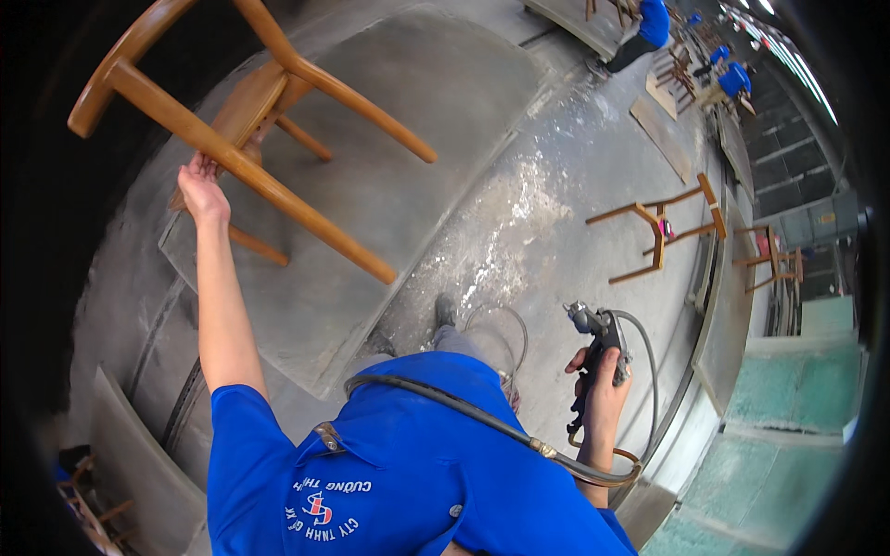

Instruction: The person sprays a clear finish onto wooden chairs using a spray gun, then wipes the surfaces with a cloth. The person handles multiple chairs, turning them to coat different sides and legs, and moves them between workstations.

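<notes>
A brown wooden chair (278, 194) lies tipped over a wide grey board (436, 83) at the left, its legs pointing right and toward me. My left hand (203, 188) reaches out to it, fingers curled round the edge near the seat; the chair hides part of those fingers. My right hand (604, 387) grips a black spray gun (607, 332) with a metal head, held up at the right of my body. A dark air hose (445, 399) with brass fittings runs across my blue shirt toward the right forearm.
A wooden chair frame (656, 227) stands on the stained floor to the right, with another chair (771, 262) beyond it. Pale green panels (788, 394) line the right side. Several people in blue work far off, one person (653, 26) nearer. Flat boards (660, 139) lie there.
</notes>
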`<state>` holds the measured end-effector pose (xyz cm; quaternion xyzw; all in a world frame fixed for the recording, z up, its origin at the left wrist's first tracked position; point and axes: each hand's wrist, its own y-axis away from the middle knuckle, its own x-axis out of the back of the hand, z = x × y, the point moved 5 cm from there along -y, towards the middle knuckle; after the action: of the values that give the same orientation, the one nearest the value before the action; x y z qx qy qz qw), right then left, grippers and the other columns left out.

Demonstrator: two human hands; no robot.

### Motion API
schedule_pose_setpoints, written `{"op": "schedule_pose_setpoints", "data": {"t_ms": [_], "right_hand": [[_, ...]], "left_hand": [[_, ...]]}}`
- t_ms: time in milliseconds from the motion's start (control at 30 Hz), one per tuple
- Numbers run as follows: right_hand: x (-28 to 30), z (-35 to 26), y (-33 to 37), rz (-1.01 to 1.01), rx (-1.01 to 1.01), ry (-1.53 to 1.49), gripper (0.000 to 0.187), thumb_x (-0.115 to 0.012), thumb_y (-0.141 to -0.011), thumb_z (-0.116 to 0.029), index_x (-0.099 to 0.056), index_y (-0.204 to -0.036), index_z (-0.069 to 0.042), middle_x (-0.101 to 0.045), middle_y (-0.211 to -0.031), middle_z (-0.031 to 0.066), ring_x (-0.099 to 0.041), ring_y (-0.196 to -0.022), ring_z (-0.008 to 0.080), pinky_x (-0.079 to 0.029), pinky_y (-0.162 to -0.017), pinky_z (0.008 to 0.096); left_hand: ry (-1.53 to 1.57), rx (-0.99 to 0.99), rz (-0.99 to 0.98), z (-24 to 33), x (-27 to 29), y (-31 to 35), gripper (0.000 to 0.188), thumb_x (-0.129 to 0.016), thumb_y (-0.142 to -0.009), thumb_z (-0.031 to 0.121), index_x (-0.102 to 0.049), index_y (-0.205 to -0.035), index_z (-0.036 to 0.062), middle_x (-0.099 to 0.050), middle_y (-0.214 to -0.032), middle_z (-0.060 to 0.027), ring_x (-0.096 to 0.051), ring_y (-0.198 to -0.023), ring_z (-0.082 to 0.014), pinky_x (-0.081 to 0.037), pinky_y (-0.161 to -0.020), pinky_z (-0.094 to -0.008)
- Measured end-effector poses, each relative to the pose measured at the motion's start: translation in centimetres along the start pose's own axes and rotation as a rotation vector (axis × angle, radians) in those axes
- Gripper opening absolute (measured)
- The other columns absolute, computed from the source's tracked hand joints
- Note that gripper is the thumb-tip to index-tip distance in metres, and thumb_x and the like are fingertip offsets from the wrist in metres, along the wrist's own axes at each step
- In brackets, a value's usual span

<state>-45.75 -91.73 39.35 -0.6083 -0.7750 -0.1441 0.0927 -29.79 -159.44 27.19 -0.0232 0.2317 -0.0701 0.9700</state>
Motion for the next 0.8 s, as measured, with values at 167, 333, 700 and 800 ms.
{"op": "schedule_pose_setpoints", "data": {"t_ms": [167,333,700,800], "right_hand": [[-1.2,-3.7,-3.7,-0.183,0.129,-0.32,0.08,-0.042,-0.092,-0.079,-0.056,-0.102,-0.001,-0.062,-0.079,0.0114,-0.063,-0.063,0.0178,-0.039,-0.043,0.0225],[-3.0,-9.3,-8.6,-0.297,0.322,-0.486,0.096,-0.035,-0.081,-0.092,-0.057,-0.086,0.002,-0.058,-0.073,0.0093,-0.056,-0.055,0.0172,-0.036,-0.043,0.0233],[-4.4,-8.2,-15.8,-0.614,0.181,-0.271,0.09,-0.038,-0.088,-0.084,-0.054,-0.119,-0.001,-0.06,-0.077,0.014,-0.061,-0.062,0.0214,-0.038,-0.045,0.0233],[-4.9,-7.2,-17.7,-0.762,0.19,-0.317,0.091,-0.04,-0.09,-0.081,-0.039,-0.144,-0.007,-0.06,-0.077,0.0143,-0.062,-0.063,0.0226,-0.041,-0.047,0.0239]], "left_hand": [[-0.028,-0.133,0.129,-0.9,-1.8,4.1,0.059,-0.024,-0.11,0.035,-0.054,-0.137,-0.0081,-0.058,-0.139,-0.0187,-0.053,-0.132,-0.0296,-0.037,-0.116,-0.0427],[-0.348,-0.013,0.308,-8.2,-4.0,14.6,0.065,-0.052,-0.104,0.038,-0.036,-0.15,-0.0059,-0.051,-0.145,-0.0215,-0.048,-0.135,-0.0281,-0.035,-0.114,-0.0367],[-0.433,0.686,0.201,-23.3,-3.1,26.6,0.033,-0.078,-0.08,0.014,-0.059,-0.104,0.0021,-0.063,-0.096,-0.0069,-0.059,-0.092,-0.0191,-0.046,-0.084,-0.0353],[-0.377,0.686,0.231,-24.1,-3.6,26.9,0.027,-0.075,-0.077,0.008,-0.059,-0.099,0.0043,-0.062,-0.09,-0.0055,-0.059,-0.086,-0.0178,-0.047,-0.079,-0.0346]]}}
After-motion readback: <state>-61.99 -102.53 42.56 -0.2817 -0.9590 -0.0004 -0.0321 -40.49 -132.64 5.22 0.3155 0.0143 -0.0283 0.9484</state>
